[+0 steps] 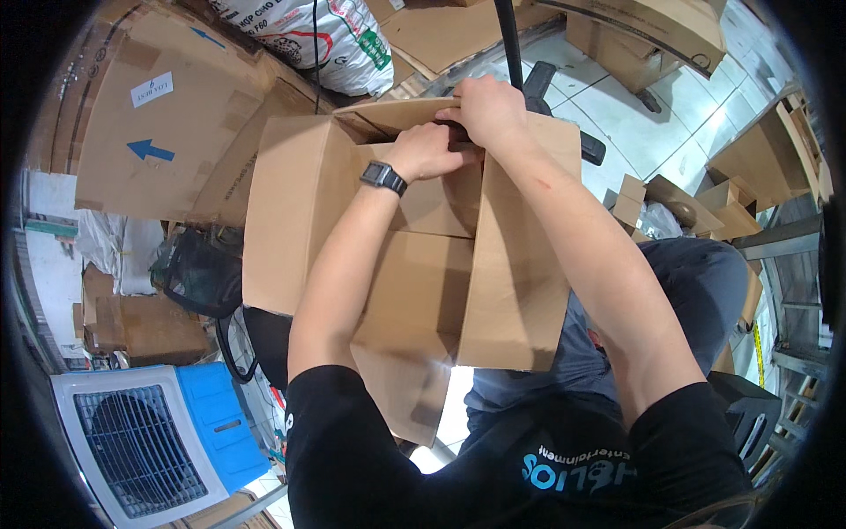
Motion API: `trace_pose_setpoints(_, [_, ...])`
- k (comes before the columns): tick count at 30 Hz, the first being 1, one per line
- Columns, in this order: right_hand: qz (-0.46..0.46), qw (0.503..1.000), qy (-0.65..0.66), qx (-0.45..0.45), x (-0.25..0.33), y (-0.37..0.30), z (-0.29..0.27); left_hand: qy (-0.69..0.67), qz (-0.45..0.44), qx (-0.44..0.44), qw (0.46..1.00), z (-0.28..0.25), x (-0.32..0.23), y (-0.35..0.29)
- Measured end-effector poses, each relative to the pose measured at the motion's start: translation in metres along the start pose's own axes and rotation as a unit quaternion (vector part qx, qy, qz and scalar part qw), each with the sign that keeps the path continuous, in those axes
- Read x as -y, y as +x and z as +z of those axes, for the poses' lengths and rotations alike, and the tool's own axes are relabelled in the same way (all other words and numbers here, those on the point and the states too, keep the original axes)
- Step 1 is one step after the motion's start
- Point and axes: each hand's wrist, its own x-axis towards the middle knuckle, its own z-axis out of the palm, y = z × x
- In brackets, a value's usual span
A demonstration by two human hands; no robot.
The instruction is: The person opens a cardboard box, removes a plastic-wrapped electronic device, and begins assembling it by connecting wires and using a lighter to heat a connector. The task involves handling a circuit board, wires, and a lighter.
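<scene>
"Where is the box?"

"The cardboard box [419, 273] is right in front of you, mouth up, with its left flap [284, 216] and right flap [518, 273] folded out. Both your forearms reach across it to the far end."

"And the left hand?"

"Your left hand [427, 152], below the black watch [383, 177], is bent inside the mouth near the far wall. Its fingertips are partly hidden, so I cannot tell if it grips anything."

"The right one?"

"Your right hand [492, 108] is just beyond it, half curled at the right end of the far flap [388, 113], touching it. Whether it pinches the cardboard, I cannot tell."

"What is around you?"

"To your left, a big carton [167, 115] with blue arrows; far left, a white sack [352, 44]; near left, an air cooler [141, 450]."
</scene>
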Motion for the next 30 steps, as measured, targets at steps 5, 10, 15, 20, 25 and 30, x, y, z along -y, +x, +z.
trace_pose_setpoints(5, [-0.013,1.000,-0.020,-0.021,-0.002,-0.001,0.004,-0.219,0.045,0.056,0.973,0.006,0.041,0.046])
trace_pose_setpoints(10, [-0.029,0.999,-0.026,-0.029,0.003,-0.001,0.002,-0.047,-0.061,0.006,0.997,0.009,0.025,0.040])
trace_pose_setpoints(15, [-0.045,0.998,-0.016,-0.027,0.008,0.003,0.002,0.053,-0.098,-0.113,0.987,0.011,-0.002,0.004])
trace_pose_setpoints(20, [-0.049,0.998,0.000,-0.030,0.003,0.003,0.004,0.034,-0.036,-0.168,0.985,0.010,-0.005,-0.015])
trace_pose_setpoints(25, [-0.058,0.998,-0.009,-0.009,0.002,0.006,0.007,0.051,-0.056,-0.199,0.977,0.013,-0.015,-0.022])
trace_pose_setpoints(30, [-0.061,0.998,-0.014,0.007,0.004,0.007,0.021,0.036,-0.066,-0.207,0.975,0.022,-0.012,-0.032])
